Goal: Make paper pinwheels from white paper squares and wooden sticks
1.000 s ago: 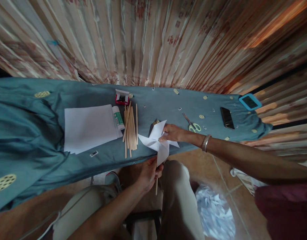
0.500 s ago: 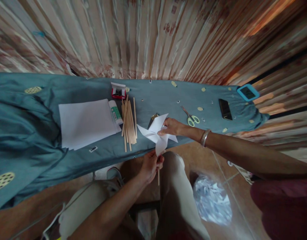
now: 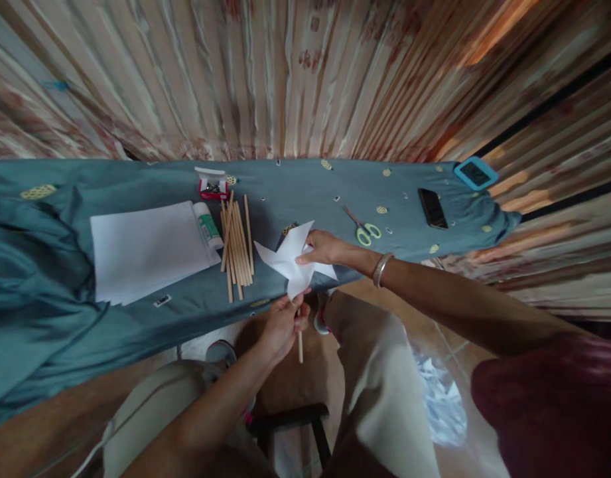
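A white paper pinwheel (image 3: 289,251) with pointed blades is held just over the front edge of the cloth-covered table. My right hand (image 3: 321,248) pinches it near the centre, the thumb lying on top of the paper. Below it, my left hand (image 3: 286,324) is closed around a thin wooden stick (image 3: 300,348), whose lower end pokes out under the fingers. The lowest blade reaches down to the left fingertips. Where stick and paper meet is hidden behind the pinwheel.
Left of the pinwheel lie several wooden sticks (image 3: 239,245), a glue stick (image 3: 208,226), white paper sheets (image 3: 148,249) and a small open red box (image 3: 213,188). To the right are scissors (image 3: 363,228), a phone (image 3: 433,208) and a blue-framed device (image 3: 475,174). A plastic bag (image 3: 442,405) rests on the floor.
The view has shifted, so the table things appear further left. Both hands keep their hold on the pinwheel and stick. My right knee has swung outward to the right.
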`<control>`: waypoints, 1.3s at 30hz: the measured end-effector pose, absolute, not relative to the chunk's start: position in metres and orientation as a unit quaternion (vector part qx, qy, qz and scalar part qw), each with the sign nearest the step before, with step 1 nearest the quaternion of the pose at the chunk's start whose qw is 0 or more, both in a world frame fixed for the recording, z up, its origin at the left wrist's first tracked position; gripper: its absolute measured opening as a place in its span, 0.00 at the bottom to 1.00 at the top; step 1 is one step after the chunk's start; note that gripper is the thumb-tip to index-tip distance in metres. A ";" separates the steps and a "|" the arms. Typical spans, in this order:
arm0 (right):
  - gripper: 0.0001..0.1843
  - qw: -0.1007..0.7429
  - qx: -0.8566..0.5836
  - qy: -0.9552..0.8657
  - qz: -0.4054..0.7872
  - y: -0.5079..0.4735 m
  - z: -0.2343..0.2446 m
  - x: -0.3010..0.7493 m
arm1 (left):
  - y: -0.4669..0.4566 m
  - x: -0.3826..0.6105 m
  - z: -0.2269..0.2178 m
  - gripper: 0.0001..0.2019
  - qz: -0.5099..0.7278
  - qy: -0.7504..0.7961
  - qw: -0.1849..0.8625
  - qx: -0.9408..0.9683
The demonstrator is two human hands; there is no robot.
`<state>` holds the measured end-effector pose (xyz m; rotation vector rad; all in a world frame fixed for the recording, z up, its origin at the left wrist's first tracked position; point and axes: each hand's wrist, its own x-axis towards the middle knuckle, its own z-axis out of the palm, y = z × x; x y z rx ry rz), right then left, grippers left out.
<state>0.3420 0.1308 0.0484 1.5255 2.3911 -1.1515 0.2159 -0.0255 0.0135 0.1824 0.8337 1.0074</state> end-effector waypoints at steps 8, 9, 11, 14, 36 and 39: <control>0.13 0.036 0.500 0.794 -0.344 0.128 0.061 0.337 | -0.024 0.212 0.005 0.28 0.461 0.389 0.786 0.133; 0.13 0.031 0.499 0.795 -0.344 0.128 0.062 0.337 | -0.023 0.211 0.005 0.28 0.459 0.392 0.786 0.136; 0.12 0.024 0.502 0.793 -0.345 0.127 0.064 0.338 | -0.022 0.209 0.006 0.29 0.451 0.393 0.788 0.147; 0.11 0.014 0.513 0.786 -0.345 0.124 0.065 0.344 | -0.021 0.207 0.012 0.28 0.442 0.395 0.787 0.171; 0.18 -0.343 0.443 0.525 -0.641 0.093 0.067 0.360 | -0.004 0.206 0.026 0.27 0.402 0.489 0.670 0.387; 0.18 -0.352 0.439 0.518 -0.644 0.089 0.071 0.361 | -0.004 0.206 0.030 0.27 0.398 0.494 0.657 0.408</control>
